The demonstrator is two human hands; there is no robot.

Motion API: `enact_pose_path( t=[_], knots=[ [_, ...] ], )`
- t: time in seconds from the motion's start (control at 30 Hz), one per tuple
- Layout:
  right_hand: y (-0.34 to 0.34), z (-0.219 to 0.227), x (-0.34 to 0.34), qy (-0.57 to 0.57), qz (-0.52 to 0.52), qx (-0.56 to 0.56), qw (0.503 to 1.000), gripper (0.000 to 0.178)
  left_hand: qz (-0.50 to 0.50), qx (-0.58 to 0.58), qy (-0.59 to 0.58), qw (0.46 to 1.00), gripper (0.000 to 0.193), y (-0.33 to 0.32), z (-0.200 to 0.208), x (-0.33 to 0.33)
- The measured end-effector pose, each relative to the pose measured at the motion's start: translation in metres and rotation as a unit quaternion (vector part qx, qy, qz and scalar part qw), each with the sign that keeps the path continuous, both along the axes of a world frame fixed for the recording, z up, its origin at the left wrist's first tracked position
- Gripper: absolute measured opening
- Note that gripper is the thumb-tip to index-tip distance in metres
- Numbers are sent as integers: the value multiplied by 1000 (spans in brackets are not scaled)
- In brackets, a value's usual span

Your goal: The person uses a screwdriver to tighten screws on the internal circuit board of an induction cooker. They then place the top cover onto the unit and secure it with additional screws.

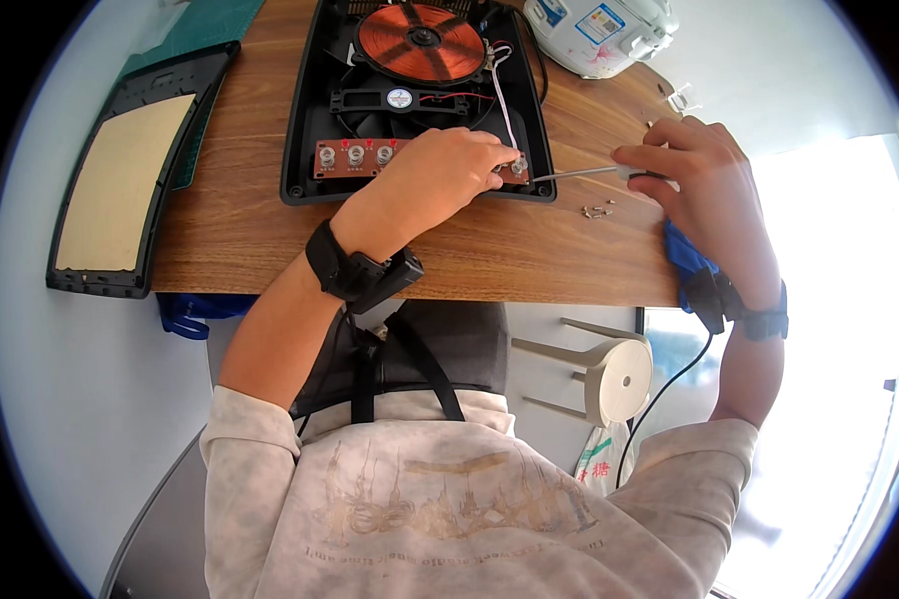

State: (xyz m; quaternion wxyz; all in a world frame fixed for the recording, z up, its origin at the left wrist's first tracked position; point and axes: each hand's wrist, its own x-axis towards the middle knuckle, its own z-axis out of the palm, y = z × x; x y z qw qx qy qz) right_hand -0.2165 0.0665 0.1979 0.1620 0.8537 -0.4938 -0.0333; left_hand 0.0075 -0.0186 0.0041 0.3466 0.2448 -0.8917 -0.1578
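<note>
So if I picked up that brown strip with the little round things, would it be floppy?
Probably not: the brown strip lies straight, like a stiff board. It may be fragile, since little round parts stand on its face. The white wires running down to its right end might tug it back.

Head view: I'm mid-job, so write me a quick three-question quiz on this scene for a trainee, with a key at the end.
1. Which hand holds the screwdriver?
2. True or false: the left hand is nearer the brown circuit board than the copper coil.
3. The loose screws beside the black housing lie on: A) a green mat; B) the wooden table; C) a stool.

Key: 1. The right hand. 2. True. 3. B.
</note>
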Motion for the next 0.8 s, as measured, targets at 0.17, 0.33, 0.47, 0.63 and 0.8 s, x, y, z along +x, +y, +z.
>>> enact_pose_path(
  t=[0.17,0.33,0.47,0.63,0.8],
  knots=[
    [-7,0,-2,24,48,-17,998,20,-9,61,-45,997,36,2,7,2],
    [-32,1,-2,59,142,-35,988,23,-2,53,-49,997,36,2,6,1],
    [-49,3,7,76,162,-15,984,24,-5,61,-52,997,35,2,8,1],
    [-55,7,22,119,141,11,983,23,-2,88,-57,994,34,5,14,3],
    [-46,10,26,162,81,10,983,18,-4,60,-33,998,34,4,5,-1]
  ],
)
